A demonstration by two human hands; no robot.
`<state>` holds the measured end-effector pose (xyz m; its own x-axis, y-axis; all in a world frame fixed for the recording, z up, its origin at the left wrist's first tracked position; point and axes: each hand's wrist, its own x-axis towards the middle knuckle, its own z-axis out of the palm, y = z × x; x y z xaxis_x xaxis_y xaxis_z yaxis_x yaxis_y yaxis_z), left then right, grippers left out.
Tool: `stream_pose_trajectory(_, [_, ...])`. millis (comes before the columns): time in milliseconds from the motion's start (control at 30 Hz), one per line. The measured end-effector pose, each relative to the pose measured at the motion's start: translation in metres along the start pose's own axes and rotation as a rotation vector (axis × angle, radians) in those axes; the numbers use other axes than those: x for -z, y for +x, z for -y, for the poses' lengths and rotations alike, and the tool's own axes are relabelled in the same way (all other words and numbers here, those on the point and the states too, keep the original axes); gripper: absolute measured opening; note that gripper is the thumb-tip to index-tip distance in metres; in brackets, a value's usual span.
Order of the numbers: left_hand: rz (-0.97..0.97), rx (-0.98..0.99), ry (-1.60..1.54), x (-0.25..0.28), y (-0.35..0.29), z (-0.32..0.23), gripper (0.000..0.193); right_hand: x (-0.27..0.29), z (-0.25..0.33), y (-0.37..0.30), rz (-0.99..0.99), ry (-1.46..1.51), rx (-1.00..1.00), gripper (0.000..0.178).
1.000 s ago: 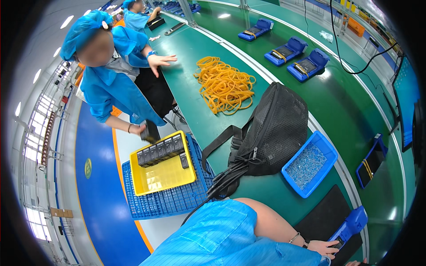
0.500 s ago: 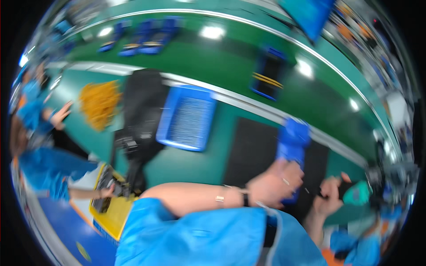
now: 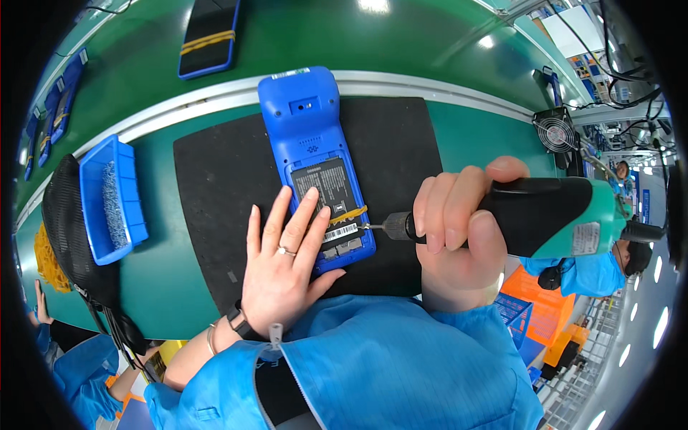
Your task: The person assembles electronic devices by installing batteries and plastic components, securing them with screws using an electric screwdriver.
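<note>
A blue handheld terminal lies back side up on a black mat. Its back shows a dark label-covered battery, with a yellow rubber band across the lower part. My left hand rests flat on the terminal's lower left, fingers spread over the battery. In my right hand is a black and green electric screwdriver, held level. Its bit points left and reaches the terminal's lower right edge, just below the rubber band; whether it sits on a screw is too small to tell.
Left of the mat stands a blue bin with small silvery pieces. Beside it are a black bag and a pile of yellow rubber bands. Another banded terminal lies beyond the rail. A small fan stands far right.
The view has turned right and steadied. My right hand has come from the right to the terminal with the electric screwdriver. My left hand now lies flat, fingers spread on the terminal's back.
</note>
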<state>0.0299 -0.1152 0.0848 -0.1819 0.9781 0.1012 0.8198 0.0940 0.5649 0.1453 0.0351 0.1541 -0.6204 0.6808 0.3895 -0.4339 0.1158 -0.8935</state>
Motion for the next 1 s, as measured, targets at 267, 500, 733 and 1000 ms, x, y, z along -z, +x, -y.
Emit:
stream_pose_trajectory(267, [-0.002, 0.012, -0.029, -0.001, 0.003, 0.005, 0.079, 0.008, -0.001, -0.001, 0.054, -0.048, 0.055, 0.040])
stream_pose_trajectory(500, [0.039, 0.027, 0.017, 0.000, 0.005, 0.004, 0.077, 0.006, -0.004, 0.009, 0.043, -0.143, 0.122, 0.037])
stream_pose_trajectory(733, [0.025, 0.010, 0.019, -0.003, 0.004, 0.007, 0.074, 0.007, -0.016, 0.009, 0.042, -0.195, 0.002, 0.038])
stream_pose_trajectory(1000, [0.019, -0.001, 0.002, -0.002, 0.006, 0.009, 0.075, 0.008, -0.019, 0.008, 0.023, -0.202, -0.045, 0.038])
